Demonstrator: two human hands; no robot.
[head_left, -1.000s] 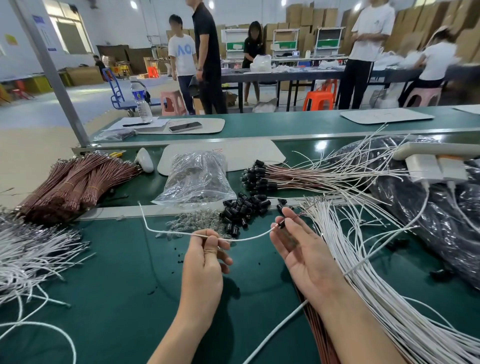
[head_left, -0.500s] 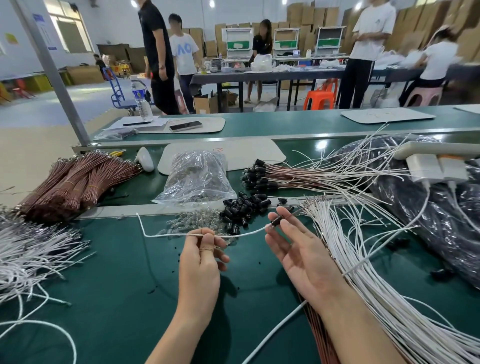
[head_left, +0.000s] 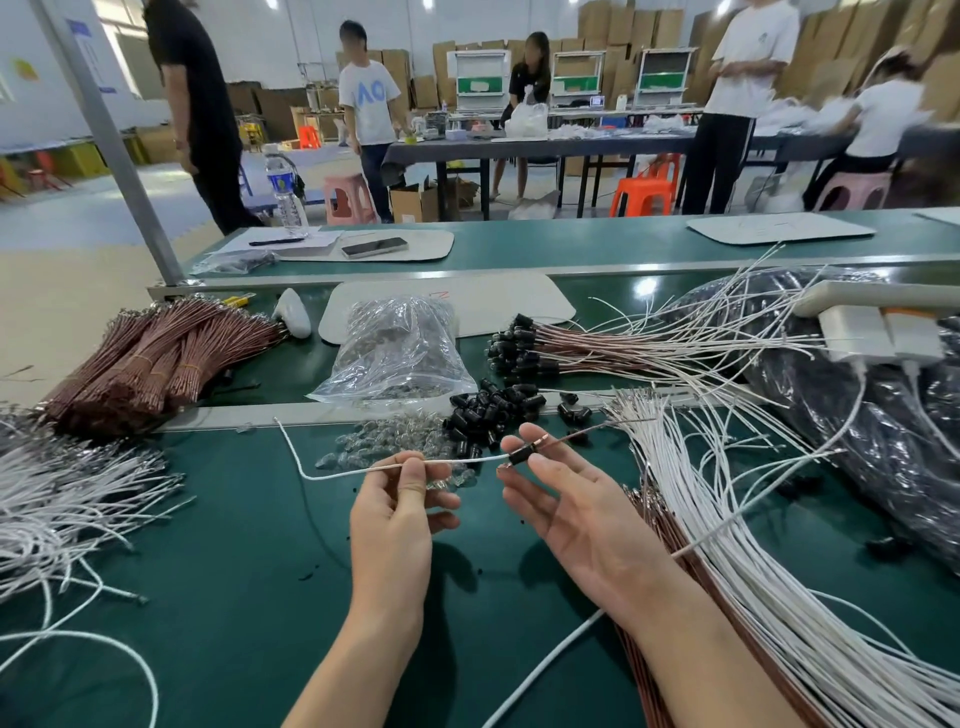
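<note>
Head view: white wire (head_left: 353, 472) is held above the tabletop (head_left: 234, 571), mid-frame, running roughly level btwn both hands. L hand (head_left: 397, 514) has its grip clenched on the wire, thumb and forefinger pinching it near the middle; the free end curves up and away to the left. R hand (head_left: 576, 514), palm up, has its grip pinching a black cap (head_left: 519, 457) on the wire's other end, other fingers fairly straight. A copper-coloured bit sticks out of the cap on the far side, w/ a thin brown lead running off to the right.

Just behind the hands: loose cap pile (head_left: 483, 415) and a scatter of clear bulbs (head_left: 384, 441), partly hidden by L fingers. Beyond those, a clear bag (head_left: 400, 348) and capped leads (head_left: 571, 353). Big fan of white wires (head_left: 727, 519) lies right beside the R forearm, crowding that side, w/ a black bag (head_left: 883, 426) further right. Brown bundles (head_left: 156, 358) sit far left, well apart. More white wires (head_left: 62, 499) near left edge. People stand at tables in the background.
</note>
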